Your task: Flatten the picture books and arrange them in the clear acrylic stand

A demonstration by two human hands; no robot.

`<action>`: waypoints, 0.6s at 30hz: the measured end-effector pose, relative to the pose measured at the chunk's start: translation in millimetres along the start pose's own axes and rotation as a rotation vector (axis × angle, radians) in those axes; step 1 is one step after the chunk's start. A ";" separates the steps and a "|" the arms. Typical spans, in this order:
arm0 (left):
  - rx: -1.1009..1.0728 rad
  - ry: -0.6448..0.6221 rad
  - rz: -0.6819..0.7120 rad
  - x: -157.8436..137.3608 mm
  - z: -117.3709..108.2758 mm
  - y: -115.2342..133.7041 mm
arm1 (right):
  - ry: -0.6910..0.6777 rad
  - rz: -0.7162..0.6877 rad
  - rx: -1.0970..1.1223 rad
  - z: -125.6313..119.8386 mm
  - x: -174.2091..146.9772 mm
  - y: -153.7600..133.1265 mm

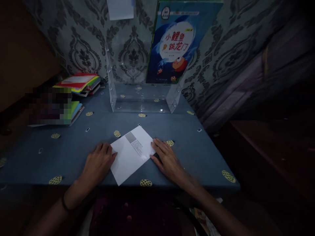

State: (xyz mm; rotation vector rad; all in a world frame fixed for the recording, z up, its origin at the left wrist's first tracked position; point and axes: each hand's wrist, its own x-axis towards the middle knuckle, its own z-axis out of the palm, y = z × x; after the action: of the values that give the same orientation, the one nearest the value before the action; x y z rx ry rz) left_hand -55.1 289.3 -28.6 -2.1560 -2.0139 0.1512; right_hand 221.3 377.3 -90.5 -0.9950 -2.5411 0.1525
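Note:
A white printed sheet or thin booklet (131, 157) lies at a slant on the table near its front edge. It bears a grey block and a few lines of small print; I cannot tell whether it has several pages. My left hand (99, 158) is at its left edge, fingers curled and thumb against the paper, pinching that side. My right hand (165, 159) rests on the right corner with the fingers stretched out flat and the thumb apart, near the lower right edge.
A clear acrylic stand (141, 105) is behind the sheet, with a blue picture book (172, 42) upright in its upper right. Stacked books (78, 83) and more books (75, 111) lie at the left. The patterned tablecloth (197, 157) ends at the front edge. A curtain (236, 85) hangs at right.

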 end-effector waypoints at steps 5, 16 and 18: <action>-0.071 -0.015 0.104 -4.9 10.0 7.0 | 0.003 -0.058 0.006 -10.2 -14.9 -15.7; -0.106 -0.235 0.292 -60.0 30.7 9.2 | -0.023 -0.142 0.091 -20.4 -45.4 -45.1; -0.185 -0.216 0.332 -66.6 24.3 2.0 | -0.027 -0.144 0.111 -22.2 -44.2 -46.2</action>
State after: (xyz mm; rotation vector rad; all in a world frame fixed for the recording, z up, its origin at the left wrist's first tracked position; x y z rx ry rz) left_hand -63.0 224.5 -56.3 -2.6868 -1.8181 0.2632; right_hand 230.8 312.5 -73.6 -0.7708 -2.5861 0.2637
